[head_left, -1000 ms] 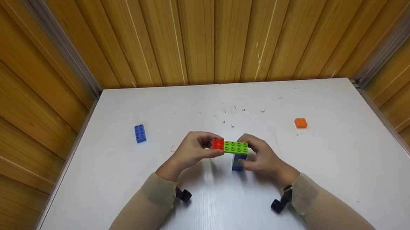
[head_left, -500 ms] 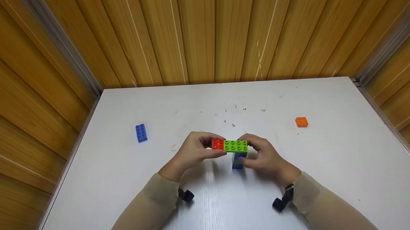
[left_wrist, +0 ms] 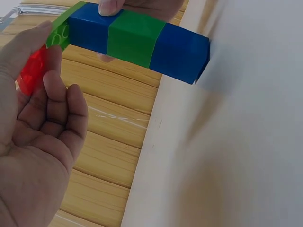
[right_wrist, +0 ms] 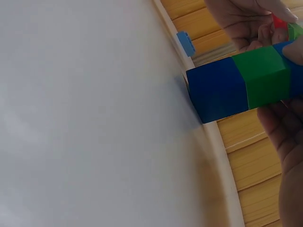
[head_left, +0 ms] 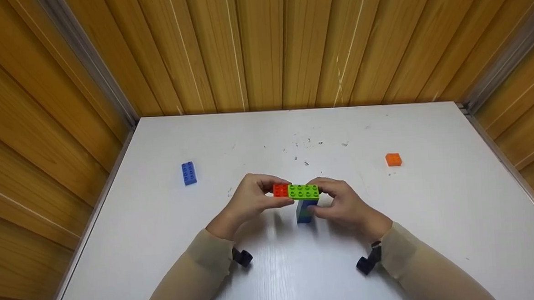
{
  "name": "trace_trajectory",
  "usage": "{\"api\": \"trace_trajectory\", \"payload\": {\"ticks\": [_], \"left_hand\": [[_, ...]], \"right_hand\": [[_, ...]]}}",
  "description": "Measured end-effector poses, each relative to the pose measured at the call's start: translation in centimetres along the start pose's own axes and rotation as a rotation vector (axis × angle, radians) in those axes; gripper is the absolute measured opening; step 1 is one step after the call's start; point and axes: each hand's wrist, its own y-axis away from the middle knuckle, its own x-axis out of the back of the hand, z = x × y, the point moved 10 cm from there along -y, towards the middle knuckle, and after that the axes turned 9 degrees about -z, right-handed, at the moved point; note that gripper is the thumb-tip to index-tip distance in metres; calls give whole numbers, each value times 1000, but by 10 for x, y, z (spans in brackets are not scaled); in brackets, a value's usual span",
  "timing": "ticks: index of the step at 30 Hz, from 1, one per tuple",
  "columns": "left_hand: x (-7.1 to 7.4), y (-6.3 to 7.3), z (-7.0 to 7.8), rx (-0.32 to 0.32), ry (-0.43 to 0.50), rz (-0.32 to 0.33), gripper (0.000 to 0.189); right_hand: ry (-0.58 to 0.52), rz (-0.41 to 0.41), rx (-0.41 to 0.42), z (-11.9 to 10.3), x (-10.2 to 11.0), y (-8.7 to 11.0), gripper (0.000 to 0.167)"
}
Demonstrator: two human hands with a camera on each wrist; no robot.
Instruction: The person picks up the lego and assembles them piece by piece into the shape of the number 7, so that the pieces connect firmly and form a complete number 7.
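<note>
Blue-and-green column (head_left: 303, 216) has shifted slightly left, lime brick (head_left: 303, 191) on top. Right hand (head_left: 338, 200) grips column; left hand (head_left: 251, 197) pinches red brick (head_left: 280, 190) at lime's overhanging end, join unclear. Judged risk: pressing there could lever lime loose.

Toward three o'clock we see the right hand (right_wrist: 286, 146) gripping a tower (right_wrist: 262, 78) of blue, green and blue bricks, thumb on the blue brick nearest the frame's edge; toward one o'clock we find the left hand (right_wrist: 244, 19) holding a red brick (right_wrist: 278, 22) beside a lime brick (right_wrist: 295, 31); also at one, a paler blue brick (right_wrist: 185, 43); at nine, the white table (right_wrist: 94, 118).
</note>
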Motion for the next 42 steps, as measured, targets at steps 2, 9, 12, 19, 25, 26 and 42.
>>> {"api": "trace_trajectory", "payload": {"ticks": [2, 9, 12, 19, 25, 26, 42], "left_hand": [[0, 2, 0, -3, -8, -6, 34], [9, 12, -1, -50, -21, -14, 29], [15, 18, -1, -58, -34, -9, 27], [14, 19, -3, -41, -30, -37, 25], [10, 15, -3, -51, -18, -65, 23], [9, 15, -3, -50, -13, -72, 23], [9, 24, -3, -146, -2, -145, 25]], "right_hand": [[24, -9, 36, -4, 0, -2, 39], [28, -165, 1, -5, -6, -14, 47], [41, -275, -71, 3, -6, -18, 59], [117, -252, -181, 21, 32, -43, 52], [120, -225, -224, 31, 61, -84, 46], [123, -225, -229, 33, 63, -92, 46], [69, -266, -303, 50, 30, -201, 60]]}}
